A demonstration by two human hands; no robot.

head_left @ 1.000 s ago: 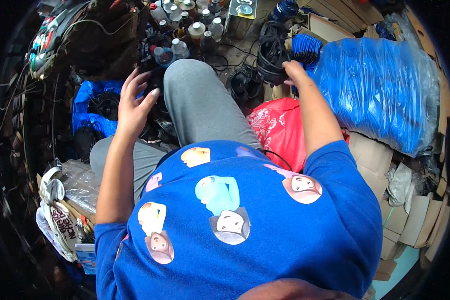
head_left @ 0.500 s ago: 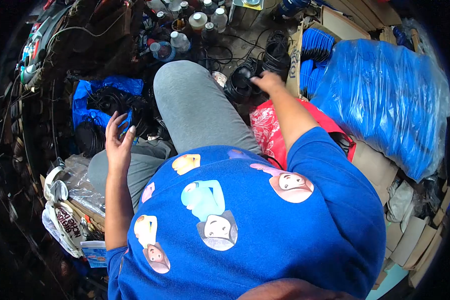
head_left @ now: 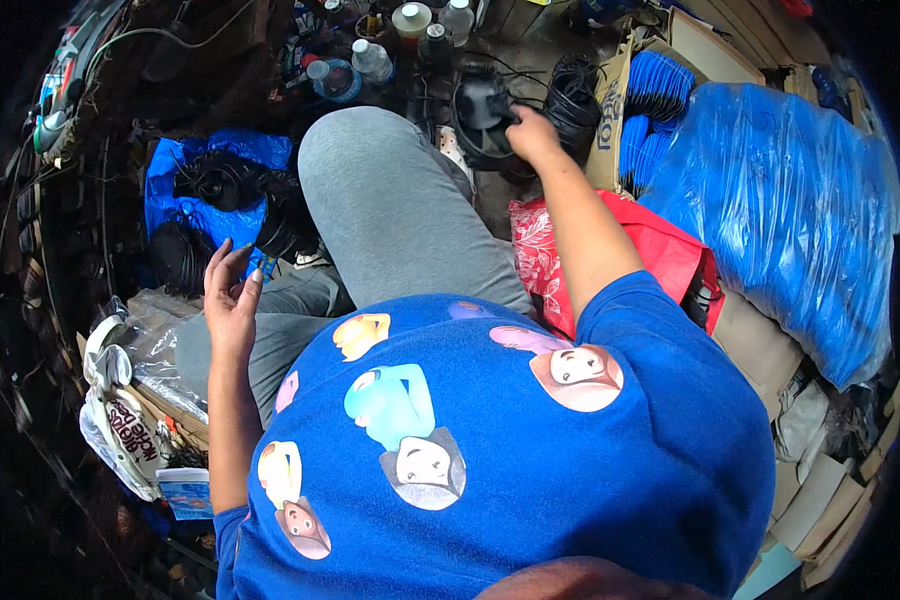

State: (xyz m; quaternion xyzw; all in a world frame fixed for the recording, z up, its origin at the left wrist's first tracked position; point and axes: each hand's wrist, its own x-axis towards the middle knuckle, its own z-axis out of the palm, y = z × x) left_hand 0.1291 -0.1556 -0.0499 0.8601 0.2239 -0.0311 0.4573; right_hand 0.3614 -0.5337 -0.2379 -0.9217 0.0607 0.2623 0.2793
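Note:
My right hand (head_left: 533, 136) is closed on the right edge of a black coil (head_left: 480, 150), which looks like wound cord and is smeared by motion. Its fingertips are partly hidden by the hand itself. Another black coil (head_left: 572, 100) stands just to the right, beside the cardboard box. Over my bent left leg, my left hand (head_left: 232, 300) hangs with its fingers apart and nothing in them. Nearest to it is a blue plastic bag (head_left: 273, 152) with tangled black coils (head_left: 215, 182) in and around it.
Several bottles (head_left: 372, 62) stand at the far side. On the right are a box (head_left: 608, 130) of blue strips, a large plastic-wrapped blue bundle (head_left: 760, 210) and a red bag (head_left: 660, 232). A white cloth bag (head_left: 120, 430) lies at the left.
My right hand has moved away from me, and the black coil has risen and tilted up with it. My left hand has shifted slightly. The view has moved a little.

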